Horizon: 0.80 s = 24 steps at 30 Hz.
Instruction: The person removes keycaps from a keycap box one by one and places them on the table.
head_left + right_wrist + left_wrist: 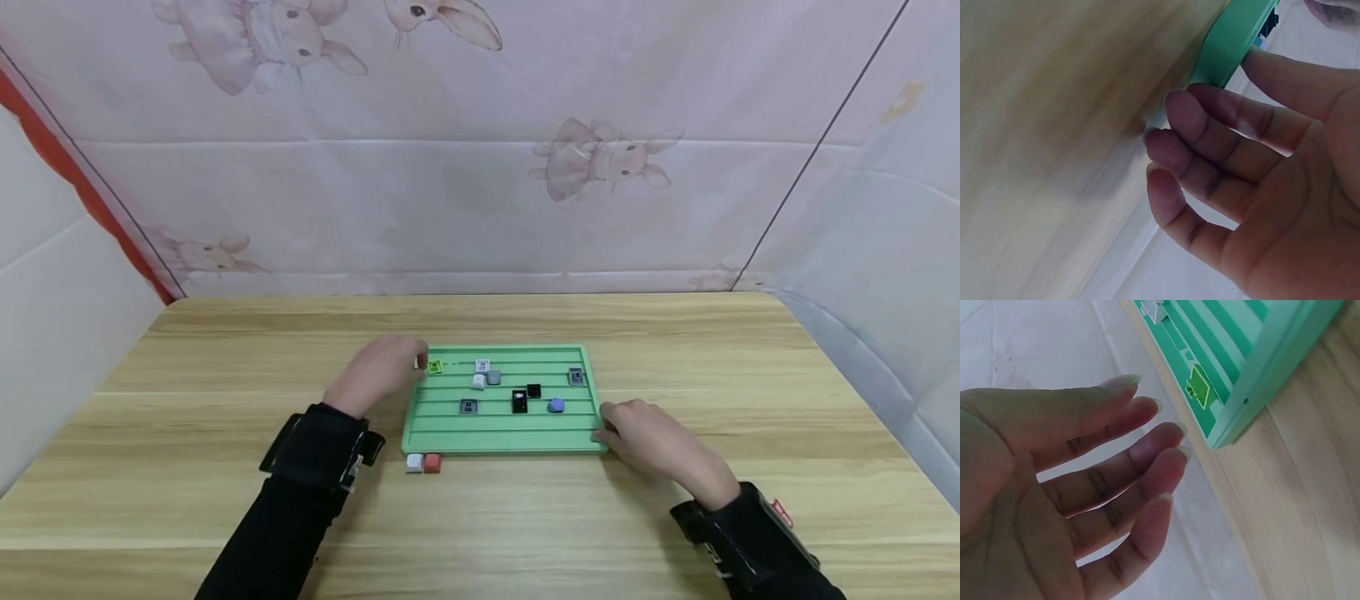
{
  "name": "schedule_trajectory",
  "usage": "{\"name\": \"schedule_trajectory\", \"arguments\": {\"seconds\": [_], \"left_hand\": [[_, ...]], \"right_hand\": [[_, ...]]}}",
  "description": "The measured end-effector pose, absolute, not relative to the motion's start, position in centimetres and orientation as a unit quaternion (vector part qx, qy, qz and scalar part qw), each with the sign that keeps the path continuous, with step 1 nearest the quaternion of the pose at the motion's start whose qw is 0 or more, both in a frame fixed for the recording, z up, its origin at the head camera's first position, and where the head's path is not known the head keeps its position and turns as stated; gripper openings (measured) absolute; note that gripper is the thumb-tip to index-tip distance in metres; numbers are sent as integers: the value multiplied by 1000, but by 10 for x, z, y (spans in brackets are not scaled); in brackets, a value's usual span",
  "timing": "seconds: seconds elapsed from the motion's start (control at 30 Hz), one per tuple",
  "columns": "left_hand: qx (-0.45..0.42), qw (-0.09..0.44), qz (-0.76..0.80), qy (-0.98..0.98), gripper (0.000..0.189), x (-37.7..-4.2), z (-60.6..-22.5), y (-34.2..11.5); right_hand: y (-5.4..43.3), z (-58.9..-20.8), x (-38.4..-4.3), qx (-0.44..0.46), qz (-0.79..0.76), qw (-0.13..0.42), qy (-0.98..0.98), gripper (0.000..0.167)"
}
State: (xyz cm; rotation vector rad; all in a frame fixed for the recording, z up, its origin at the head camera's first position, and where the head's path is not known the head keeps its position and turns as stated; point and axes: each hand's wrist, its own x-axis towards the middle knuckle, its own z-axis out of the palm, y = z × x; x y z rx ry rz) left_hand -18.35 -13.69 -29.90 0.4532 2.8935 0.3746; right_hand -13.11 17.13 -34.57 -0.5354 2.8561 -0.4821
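A green ridged tray (442, 429) lies on the wooden table, with several small square pieces in its rows. Among them are a yellow-green one (435, 367), a blue one (556, 405) and a black one (519, 402). Beside the tray's far left corner is my left hand (384, 367). Its fingers are loosely bent, hold nothing, and are apart from the tray in the left wrist view. At the near right corner, my right hand (652, 437) pinches the tray's edge, thumb at the rim and index finger against the side; its other fingers curl loosely below.
White (414, 463) and red (432, 463) small pieces sit on the table (510, 533) against the tray's front left edge. Behind the table hangs a pale cloth (450, 208) printed with rabbits, and white cloth walls stand at both sides.
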Motion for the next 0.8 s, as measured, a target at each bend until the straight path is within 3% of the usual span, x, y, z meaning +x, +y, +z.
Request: {"name": "schedule_trajectory", "arguments": {"seconds": [0.8], "left_hand": [[149, 131, 147, 969, 24, -211, -310, -120]], "right_hand": [[171, -346, -132, -175, -162, 105, 965, 18]]}}
